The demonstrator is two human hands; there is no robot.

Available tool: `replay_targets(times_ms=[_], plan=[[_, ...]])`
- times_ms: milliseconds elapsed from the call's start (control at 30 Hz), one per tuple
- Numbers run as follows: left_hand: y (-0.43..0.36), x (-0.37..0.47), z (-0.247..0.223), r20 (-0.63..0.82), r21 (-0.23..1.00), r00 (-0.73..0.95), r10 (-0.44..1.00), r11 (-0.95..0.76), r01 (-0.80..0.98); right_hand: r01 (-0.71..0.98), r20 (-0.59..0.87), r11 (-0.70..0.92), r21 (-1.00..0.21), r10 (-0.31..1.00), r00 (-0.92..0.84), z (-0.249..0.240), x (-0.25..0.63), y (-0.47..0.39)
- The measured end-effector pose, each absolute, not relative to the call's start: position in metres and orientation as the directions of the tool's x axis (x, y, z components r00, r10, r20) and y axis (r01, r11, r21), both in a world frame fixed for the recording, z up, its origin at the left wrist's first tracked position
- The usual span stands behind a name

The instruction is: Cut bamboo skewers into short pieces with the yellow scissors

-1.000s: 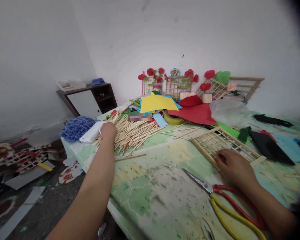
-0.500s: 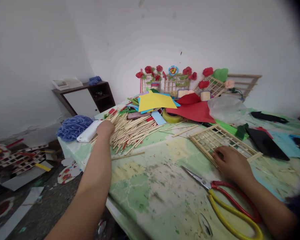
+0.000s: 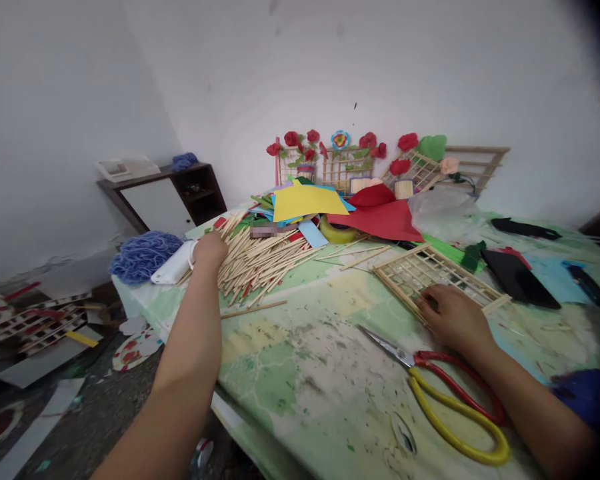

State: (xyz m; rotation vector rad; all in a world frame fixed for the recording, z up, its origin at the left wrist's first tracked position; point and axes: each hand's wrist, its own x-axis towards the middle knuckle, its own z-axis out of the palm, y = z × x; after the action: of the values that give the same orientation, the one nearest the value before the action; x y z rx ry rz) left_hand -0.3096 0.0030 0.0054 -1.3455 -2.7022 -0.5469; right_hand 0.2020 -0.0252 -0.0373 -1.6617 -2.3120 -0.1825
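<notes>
My left hand (image 3: 211,251) reaches out at the left end of a pile of thin wooden sticks (image 3: 265,261), beside a white device (image 3: 174,264); its fingers are hidden behind the hand. My right hand (image 3: 450,312) rests with curled fingers on the near edge of a stick lattice (image 3: 405,280); what its fingertips hold, if anything, is too small to make out. Scissors with red and yellow handles (image 3: 414,365) lie in front of the right hand, tips toward the left. One loose stick (image 3: 254,310) lies just nearer than the pile.
Blue yarn (image 3: 146,257) sits at the table's left corner. Behind the sticks are yellow paper (image 3: 309,202), red paper (image 3: 380,217) and a tape roll (image 3: 338,231). Paper flowers and lattices stand by the wall. A black tablet (image 3: 521,279) lies at right. Scraps litter the floor.
The view has shifted slightly, so the table items appear a little further left. A white loop now shows beside my left hand. My right hand stays on the lattice.
</notes>
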Motion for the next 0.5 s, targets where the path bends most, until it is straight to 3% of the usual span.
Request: replay_targets(times_ms=[133,300,400,500], plan=[[-0.002,-0.295,0.020,0.410,0.390,-0.541,0.735,0.395,0.832,0.942,0.311,0.328,-0.068,0.904,-0.292,-0.037,0.202,-0.025],[-0.011,-0.252,0.048,0.614,0.647,-0.481,0.626,-0.050,0.761,0.942,0.320,0.326,-0.077,0.903,-0.286,-0.036,0.201,-0.026],[-0.022,-0.200,0.064,0.596,0.794,-0.413,0.689,-0.428,0.432,0.936,0.318,0.338,-0.096,0.902,-0.292,-0.032,0.199,-0.029],[-0.035,-0.136,0.063,0.460,0.868,-0.228,0.858,-0.488,-0.088,0.924,0.314,0.359,-0.130,0.899,-0.305,-0.027,0.198,-0.033]])
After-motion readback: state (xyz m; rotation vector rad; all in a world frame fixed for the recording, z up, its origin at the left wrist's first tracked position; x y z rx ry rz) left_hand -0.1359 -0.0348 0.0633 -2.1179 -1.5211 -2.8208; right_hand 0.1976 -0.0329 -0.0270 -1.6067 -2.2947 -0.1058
